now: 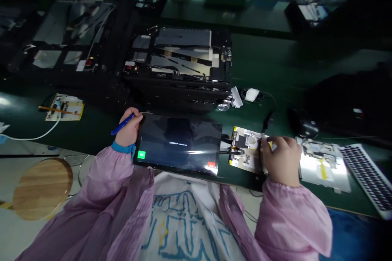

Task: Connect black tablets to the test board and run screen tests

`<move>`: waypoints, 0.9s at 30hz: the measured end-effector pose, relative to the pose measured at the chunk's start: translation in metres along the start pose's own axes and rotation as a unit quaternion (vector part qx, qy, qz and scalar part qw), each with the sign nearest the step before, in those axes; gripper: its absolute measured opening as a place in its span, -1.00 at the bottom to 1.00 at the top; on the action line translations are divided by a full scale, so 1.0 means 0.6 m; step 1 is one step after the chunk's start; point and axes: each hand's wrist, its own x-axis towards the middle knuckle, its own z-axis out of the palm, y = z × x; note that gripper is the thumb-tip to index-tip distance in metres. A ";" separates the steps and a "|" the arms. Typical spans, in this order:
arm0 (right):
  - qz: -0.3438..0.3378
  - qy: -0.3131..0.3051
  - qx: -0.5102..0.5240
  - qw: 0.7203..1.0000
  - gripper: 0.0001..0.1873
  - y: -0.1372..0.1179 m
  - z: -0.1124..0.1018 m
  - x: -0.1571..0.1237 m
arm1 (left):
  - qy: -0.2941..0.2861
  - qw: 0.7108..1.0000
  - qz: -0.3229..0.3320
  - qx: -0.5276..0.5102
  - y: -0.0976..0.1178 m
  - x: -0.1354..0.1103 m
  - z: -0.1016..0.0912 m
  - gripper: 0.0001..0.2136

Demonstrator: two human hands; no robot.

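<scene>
My left hand (127,128) is closed around the left edge of a tablet screen (180,130), with a blue pen-like tool (125,124) also between its fingers. The screen is lit, dark with a line of small white text, a green box at lower left and a red one at lower right. Black flat cables (226,144) join its right side to a circuit board assembly (245,142) on a light plate with yellow edges. Over this plate's right end, my right hand (283,157) has curled fingers at a dark cable or strip; what they pinch is hidden.
Stacked opened tablet housings (180,57) stand behind the screen. A coiled black cable (252,94), a mouse (303,123), a metal plate (324,163) and a keyboard (367,175) lie to the right. At left are another board (65,107) with a white cable and a wooden stool (43,187).
</scene>
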 end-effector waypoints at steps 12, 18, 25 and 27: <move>0.021 -0.310 0.305 0.900 -0.61 -0.121 -0.032 -0.016 | 0.005 1.000 0.005 0.017 0.008 0.012 0.007 -0.72; -0.017 -0.364 0.325 0.873 -0.56 -0.107 -0.012 -0.012 | 0.013 0.998 0.027 0.055 0.008 0.017 0.007 -0.69; -0.025 -0.350 0.338 0.873 -0.61 -0.107 -0.010 -0.014 | -0.001 0.998 0.037 0.049 0.007 0.023 0.010 -0.71; -0.030 -0.352 0.328 0.876 -0.63 -0.106 -0.011 -0.013 | -0.002 0.998 0.037 0.046 0.007 0.022 0.012 -0.72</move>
